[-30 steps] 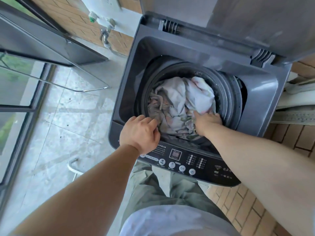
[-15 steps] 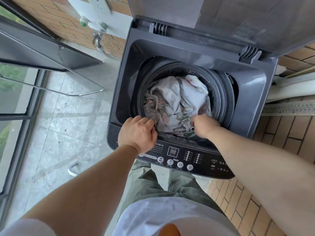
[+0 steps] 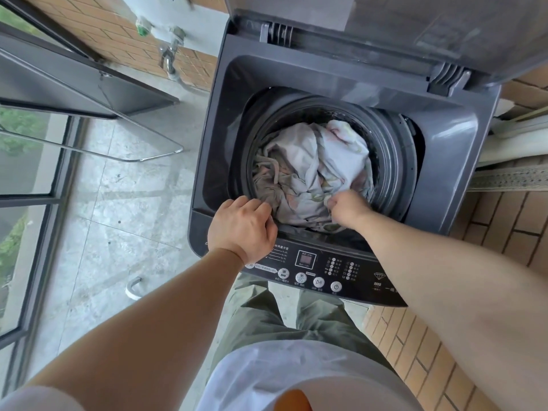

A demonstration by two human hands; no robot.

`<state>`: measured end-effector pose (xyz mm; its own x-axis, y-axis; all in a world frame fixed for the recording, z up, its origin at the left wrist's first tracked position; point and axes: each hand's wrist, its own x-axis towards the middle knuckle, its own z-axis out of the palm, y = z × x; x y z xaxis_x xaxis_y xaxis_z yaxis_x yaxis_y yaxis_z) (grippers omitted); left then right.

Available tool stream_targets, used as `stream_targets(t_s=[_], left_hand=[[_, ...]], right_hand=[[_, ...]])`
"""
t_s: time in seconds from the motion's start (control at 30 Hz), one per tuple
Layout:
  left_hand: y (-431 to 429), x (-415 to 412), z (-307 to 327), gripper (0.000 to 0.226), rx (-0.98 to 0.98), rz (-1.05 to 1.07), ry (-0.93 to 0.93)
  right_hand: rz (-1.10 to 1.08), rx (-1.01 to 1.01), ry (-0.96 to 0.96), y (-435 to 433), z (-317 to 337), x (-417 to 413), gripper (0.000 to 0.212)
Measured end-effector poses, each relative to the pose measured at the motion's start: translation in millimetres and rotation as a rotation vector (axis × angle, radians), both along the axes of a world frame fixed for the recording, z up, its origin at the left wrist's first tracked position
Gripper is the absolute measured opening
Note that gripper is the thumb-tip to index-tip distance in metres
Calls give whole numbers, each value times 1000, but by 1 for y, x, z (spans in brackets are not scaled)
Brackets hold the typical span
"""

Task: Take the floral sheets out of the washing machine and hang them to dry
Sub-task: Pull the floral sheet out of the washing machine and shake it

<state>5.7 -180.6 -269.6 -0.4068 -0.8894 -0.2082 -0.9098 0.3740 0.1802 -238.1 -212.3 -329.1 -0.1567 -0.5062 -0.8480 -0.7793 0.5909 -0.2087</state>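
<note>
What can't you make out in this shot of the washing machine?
Head view throughout.
Floral sheets: lower part hidden by the top folds and the drum.
Left hand: fingertips curl out of sight at the drum rim; whether they hold cloth is unclear.
Right hand: fingertips buried in the sheets it grips.
Control panel: lettering too small to read.
Lid: cut off by the top edge.

Right hand [image 3: 348, 207] on floral sheets [image 3: 311, 167] inside the washing machine [image 3: 444, 161], left hand [image 3: 241, 229] on its rim.
</note>
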Motion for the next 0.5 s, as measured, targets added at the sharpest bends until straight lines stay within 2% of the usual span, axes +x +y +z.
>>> stream_targets(t_s=[0.07, 0.13, 0.33, 0.5], left_hand=[[0, 0, 1, 26, 3, -6, -5], [0, 0, 1, 26, 10, -1, 1], [0, -1, 6, 31, 34, 14, 27], [-5, -1, 12, 34, 187, 43, -32]], right_hand=[[-213, -177, 40, -6, 14, -9, 25], [-275, -237, 34, -10, 32, -13, 32], [-177, -388, 24, 0, 99, -16, 44], [-125, -506, 22, 17, 146, -14, 45]])
